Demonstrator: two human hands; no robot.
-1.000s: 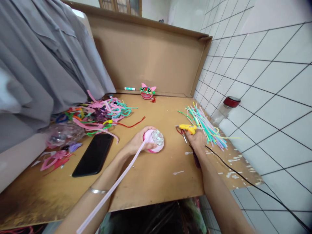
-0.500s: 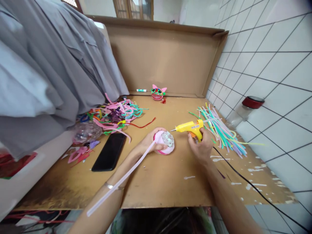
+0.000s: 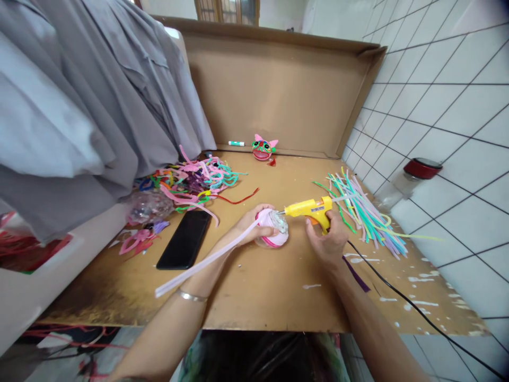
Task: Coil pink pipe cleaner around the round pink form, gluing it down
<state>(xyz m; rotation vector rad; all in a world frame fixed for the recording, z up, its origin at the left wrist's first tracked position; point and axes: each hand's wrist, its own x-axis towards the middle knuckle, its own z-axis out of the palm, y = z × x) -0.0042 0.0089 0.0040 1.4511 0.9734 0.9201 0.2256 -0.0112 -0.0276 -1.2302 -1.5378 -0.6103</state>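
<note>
My left hand point(image 3: 254, 225) is closed round a small pink and white ball-like craft piece point(image 3: 274, 237), whose upper face has a greyish, shiny patch. From that piece a long pale pink pipe cleaner point(image 3: 207, 258) runs down over my left forearm. My right hand point(image 3: 328, 236) grips a yellow glue gun point(image 3: 308, 207) by its handle, fingers near the orange trigger. The gun's metal nozzle is at the grey patch, seeming to touch it. A glue stick point(image 3: 340, 198) pokes out of the gun's rear.
Bundled pastel pipe cleaners point(image 3: 366, 212) lie right; a tangled heap of them point(image 3: 202, 175) lies left, near a black phone point(image 3: 185, 240). A finished-looking pink-eared animal head point(image 3: 262, 149) and a glue tube point(image 3: 236, 143) stand by the cardboard wall point(image 3: 274, 90). A black cord point(image 3: 401, 292) crosses the right side.
The glue gun's nozzle has come from a short gap to the craft piece. The pipe cleaner's free end has swung upward. The whole view has shifted slightly.
</note>
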